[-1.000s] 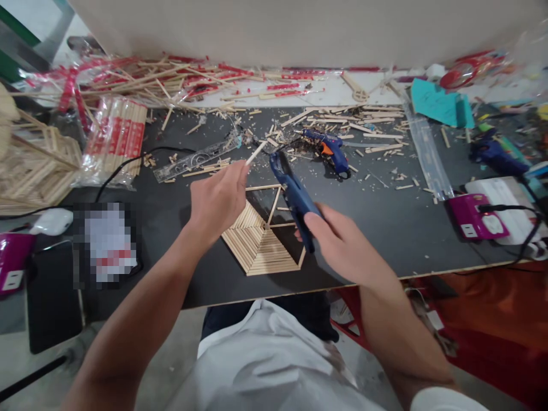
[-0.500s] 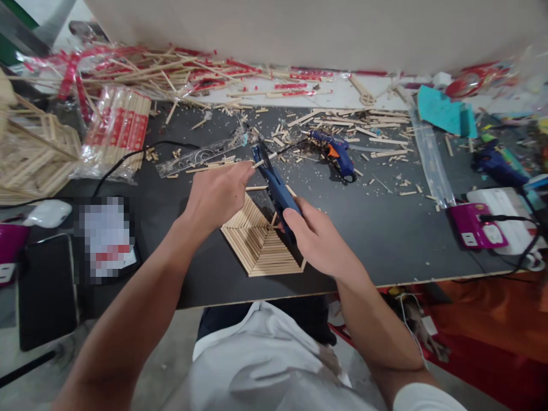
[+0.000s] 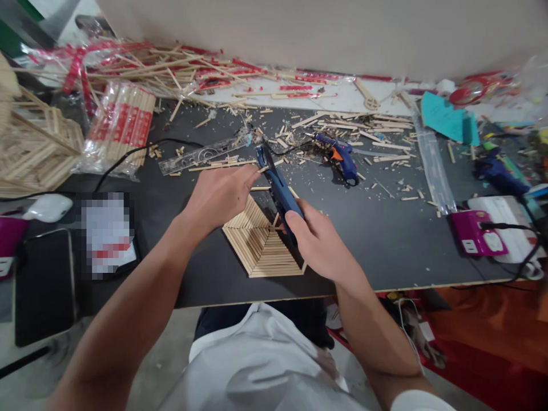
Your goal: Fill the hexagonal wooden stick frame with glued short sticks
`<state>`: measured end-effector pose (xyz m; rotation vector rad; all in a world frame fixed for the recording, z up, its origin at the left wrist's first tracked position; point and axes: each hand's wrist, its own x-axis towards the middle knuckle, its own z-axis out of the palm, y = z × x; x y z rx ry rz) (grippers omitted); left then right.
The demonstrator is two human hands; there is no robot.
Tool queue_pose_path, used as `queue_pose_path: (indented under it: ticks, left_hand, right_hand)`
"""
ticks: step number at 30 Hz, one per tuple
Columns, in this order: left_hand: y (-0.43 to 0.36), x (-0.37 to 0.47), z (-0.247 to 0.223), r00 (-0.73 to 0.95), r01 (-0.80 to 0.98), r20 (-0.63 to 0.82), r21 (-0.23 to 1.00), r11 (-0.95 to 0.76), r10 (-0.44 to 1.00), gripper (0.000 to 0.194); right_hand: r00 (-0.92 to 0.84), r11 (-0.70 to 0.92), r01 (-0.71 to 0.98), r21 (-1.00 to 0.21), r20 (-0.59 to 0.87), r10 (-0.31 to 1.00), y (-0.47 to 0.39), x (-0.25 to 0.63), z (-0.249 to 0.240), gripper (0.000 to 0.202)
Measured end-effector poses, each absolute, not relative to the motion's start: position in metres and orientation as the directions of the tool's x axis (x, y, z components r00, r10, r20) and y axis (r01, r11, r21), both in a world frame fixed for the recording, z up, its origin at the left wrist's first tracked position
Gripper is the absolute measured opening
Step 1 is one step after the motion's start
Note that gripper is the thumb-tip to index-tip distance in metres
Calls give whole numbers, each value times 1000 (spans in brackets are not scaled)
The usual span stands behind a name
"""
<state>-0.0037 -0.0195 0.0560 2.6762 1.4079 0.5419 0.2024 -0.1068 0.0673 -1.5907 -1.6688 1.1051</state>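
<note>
My right hand (image 3: 319, 237) is wrapped round the handles of a blue hand cutter (image 3: 280, 191), which points away and slightly left. Pinched in my left hand (image 3: 225, 194) is a thin wooden stick (image 3: 262, 169), its end at the cutter's jaws; most of the stick is hidden by my fingers. Beneath both hands, on the dark tabletop, lies a polygonal panel (image 3: 276, 260) built of wooden sticks. Its left and near sections are filled with parallel sticks, while its far right part shows only frame. The cutter and my right hand cover some of it.
A blue glue gun (image 3: 342, 160) rests among stick offcuts beyond my hands. At left are wrapped chopsticks (image 3: 122, 128), a stick structure (image 3: 38, 148) and a phone (image 3: 45, 285). A clear ruler (image 3: 205, 153) lies behind; a purple power adapter (image 3: 477, 233) sits right.
The view has shifted slightly. Both hands keep nearly the same pose, with the stick held at the cutter's jaws; the panel stays where it was.
</note>
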Motion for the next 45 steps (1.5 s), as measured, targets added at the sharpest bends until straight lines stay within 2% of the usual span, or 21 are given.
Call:
queue_pose_path:
  ticks: [10,18,29,36,41,45]
  left_hand:
    - [-19,-4,60,533,789,235,210,-578,813,44]
    - [-18,-6,66,542,797,144,223,-561,828,45]
    - [-19,-5,67,546,805,146,182,-565,825,42]
    - [-21,-5,66,558,789,191,180,-588,807,45]
    - [-21,-6,67,563,787,189,175,-592,805,42]
    - [-22,-7,66,562,788,189,174,-591,805,37]
  right_hand:
    - [-129,-42,506,-861,-124,984,-109,203,66,29]
    - [-167,49,555,-830,-53,985,-106,200,68,28]
    - [-173,82,611,-788,-32,984,-107,200,65,30]
    - [-175,62,676,-735,-77,982,-107,199,62,54]
    - [-113,-1,728,-686,-120,986,-105,195,58,56]
    - [-100,16,756,-654,-92,991,-104,193,57,55]
